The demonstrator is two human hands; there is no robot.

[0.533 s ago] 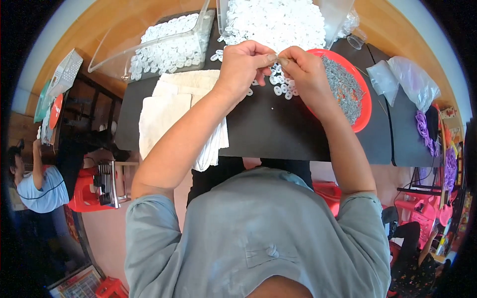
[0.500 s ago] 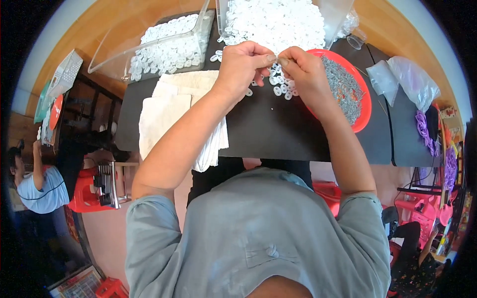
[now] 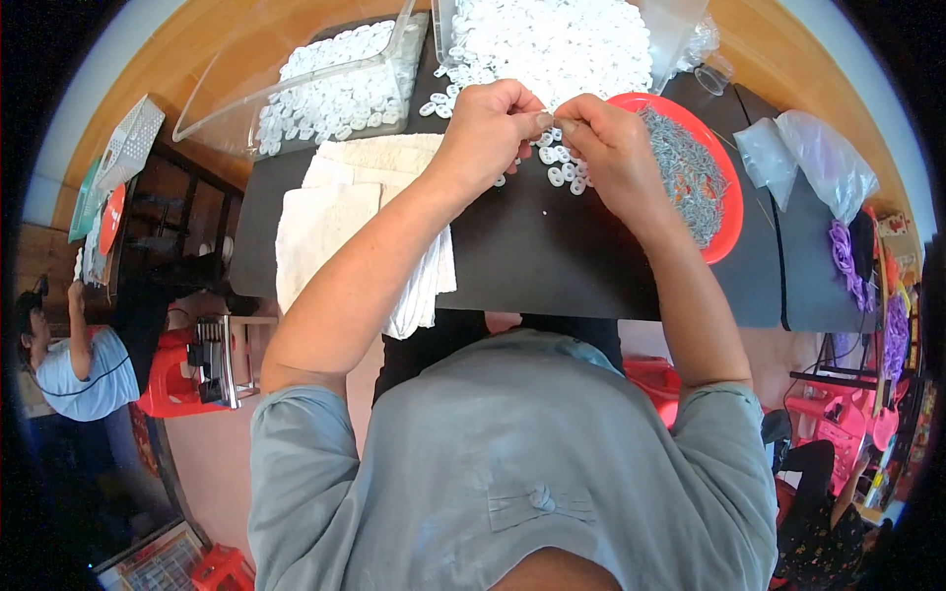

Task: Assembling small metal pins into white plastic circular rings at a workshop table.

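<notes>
Hands, two, both mine, brought together above the table [image 3: 552, 271]; left hand [image 3: 493, 128], one, thumb and forefinger closed in a pinch, fingertips just beside those of the other; right hand [image 3: 611, 138], one, likewise pinched; whether a part sits between my fingertips I cannot tell, the spot being too small to read; loose white oval pieces [image 3: 556, 175], roughly eight to ten in view below my fingers, some hidden, so no exact count; a further small cluster of white pieces [image 3: 439, 101], beyond my left wrist, near the bins; clear bins, two: a left bin [image 3: 256, 98], holding white pieces past counting, and a far bin [image 3: 675, 34], heaped with more of the same; red bowl [image 3: 732, 202], one, beside my right wrist, holding thin grey parts [image 3: 698, 177], too many to count; white cloths [image 3: 325, 222], at least two, laid overlapping by my left forearm, lower edges hanging over the table's near edge; clear plastic bags, two visible, a smaller bag [image 3: 766, 163] and a larger bag [image 3: 826, 163], touching, at the right; clear cup [image 3: 713, 79], one, beyond the bowl; other persons, two: a person in light blue [image 3: 89, 369] at far left and a person in dark patterned clothing [image 3: 823, 532] at lower right.
</notes>
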